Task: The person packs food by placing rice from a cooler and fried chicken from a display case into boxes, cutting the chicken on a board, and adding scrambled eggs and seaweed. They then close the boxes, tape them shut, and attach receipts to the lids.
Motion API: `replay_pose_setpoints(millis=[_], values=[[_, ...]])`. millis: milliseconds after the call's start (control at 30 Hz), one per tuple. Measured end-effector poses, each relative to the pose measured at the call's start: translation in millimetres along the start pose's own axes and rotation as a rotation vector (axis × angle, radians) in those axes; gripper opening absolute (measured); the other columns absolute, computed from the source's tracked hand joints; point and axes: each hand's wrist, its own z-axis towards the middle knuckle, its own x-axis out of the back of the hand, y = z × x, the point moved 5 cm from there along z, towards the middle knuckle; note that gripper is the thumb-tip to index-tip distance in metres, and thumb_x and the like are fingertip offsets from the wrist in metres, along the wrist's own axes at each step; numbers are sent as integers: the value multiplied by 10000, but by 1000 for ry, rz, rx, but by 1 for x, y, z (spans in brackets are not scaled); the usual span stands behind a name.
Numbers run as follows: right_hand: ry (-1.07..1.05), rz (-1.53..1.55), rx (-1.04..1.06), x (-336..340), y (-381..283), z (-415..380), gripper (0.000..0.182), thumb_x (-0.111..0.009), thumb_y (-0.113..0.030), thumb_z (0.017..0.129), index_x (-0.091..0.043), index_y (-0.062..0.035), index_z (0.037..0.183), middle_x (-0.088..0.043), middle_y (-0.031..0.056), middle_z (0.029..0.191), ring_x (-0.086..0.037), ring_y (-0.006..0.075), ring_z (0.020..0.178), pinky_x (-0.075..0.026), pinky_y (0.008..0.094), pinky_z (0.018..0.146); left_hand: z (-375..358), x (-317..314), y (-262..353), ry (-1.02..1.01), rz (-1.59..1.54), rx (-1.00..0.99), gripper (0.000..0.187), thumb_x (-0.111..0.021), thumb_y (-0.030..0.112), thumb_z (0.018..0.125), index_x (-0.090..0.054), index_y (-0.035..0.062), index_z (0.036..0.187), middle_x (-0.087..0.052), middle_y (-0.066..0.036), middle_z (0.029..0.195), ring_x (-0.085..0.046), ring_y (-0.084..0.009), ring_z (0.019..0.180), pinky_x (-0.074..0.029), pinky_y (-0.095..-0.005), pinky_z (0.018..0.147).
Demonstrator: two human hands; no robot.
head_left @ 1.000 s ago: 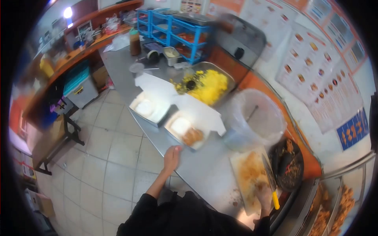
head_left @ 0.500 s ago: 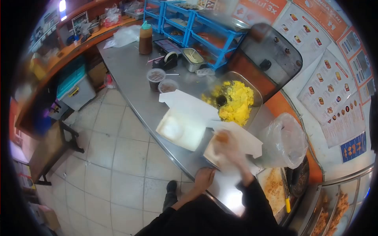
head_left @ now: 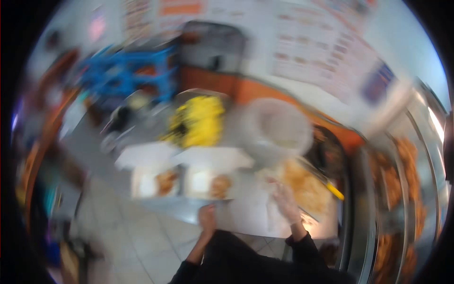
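Blur softens the whole head view. My left hand (head_left: 207, 218) is curled closed at the counter's front edge, just below the right takeaway box, with nothing showing in it. My right hand (head_left: 285, 201) is over the counter beside the cutting board (head_left: 302, 182), fingers stretched out and holding nothing visible. Two white takeaway boxes stand side by side with lids up: the left box (head_left: 135, 183) and the right box (head_left: 193, 190). Each has something white on its left and a brown fried piece on its right, one fried piece (head_left: 166, 182) in the left box, another fried piece (head_left: 220, 186) in the right.
Behind the boxes is a metal tray of yellow food (head_left: 203, 120). A clear plastic bag (head_left: 276, 130) stands right of it. A yellow-handled knife (head_left: 336, 190) lies by the cutting board. Blue racks (head_left: 127, 71) stand back left; a glass cabinet with fried food (head_left: 390, 175) is at right.
My view has swung right. My right hand has left the right box, where it held a brown piece, and moved toward the cutting board. Brown pieces now show in both boxes.
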Motion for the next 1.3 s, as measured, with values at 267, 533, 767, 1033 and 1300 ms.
replay_pose_setpoints(millis=[267,533,767,1033,1300], values=[[1526,232,44,293,16,-426,313,-465,-252,869,-528,23,1003,-572,123,951,-548,202,892,-448,336,802,23,-135,275,-400,-720,-437,268,-344,168,875,-522,3,763,-522,-116,711,-492,-259,660,-385,-346,622],[1022,210,264,352,-18,-599,288,-403,-173,862,-503,14,1055,-532,153,1077,-513,262,1003,-410,376,886,-101,-159,749,-703,-1663,-892,138,-546,90,810,-500,33,927,-562,-77,821,-544,-145,732,-443,-262,669],[932,-242,-24,353,-19,-601,358,-367,-257,878,-579,5,1001,-565,156,1056,-496,254,1042,-368,339,907,-188,-50,963,-1280,-1959,-1026,501,-575,195,793,-290,45,1176,-483,-127,970,-529,-185,906,-444,-300,813],[1124,252,4,348,-7,-615,269,-446,-205,847,-548,-1,990,-575,133,1023,-531,223,976,-410,321,851,-229,11,1030,-1168,-1981,-1390,548,-591,116,743,-310,76,1211,-429,-180,1096,-533,-232,908,-485,-339,737],[1103,-1225,-174,327,-50,-594,304,-515,-182,794,-511,-5,1042,-559,102,1010,-536,229,942,-412,308,856,-99,4,827,-886,-1633,-1443,714,-593,12,717,-244,151,1324,-388,-125,1108,-516,-163,763,-501,-256,596]])
